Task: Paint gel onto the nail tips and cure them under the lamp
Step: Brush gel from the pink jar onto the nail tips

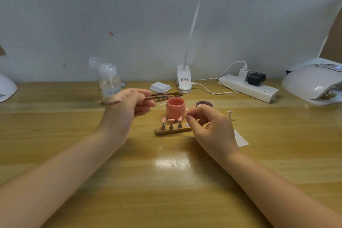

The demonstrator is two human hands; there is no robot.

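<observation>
An open jar of pink gel (175,107) stands mid-table, its dark lid (204,104) lying to its right. In front of the jar a small wooden holder (173,130) carries three metal stands with pink nail tips (171,119). My left hand (127,105) grips a brown brush (111,102) left of the jar, and the brush is blurred. My right hand (207,124) pinches a pink nail tip on its stand at the holder's right end. One more stand with a clear tip (230,113) waits at the right. The white curing lamp (312,83) sits far right.
Spare brushes (166,96) lie behind the jar. At the back stand a pump bottle (109,81), white wipes (160,87), a clip-on desk lamp base (183,79) and a power strip (248,88) with cables. A white paper (240,139) lies by my right wrist.
</observation>
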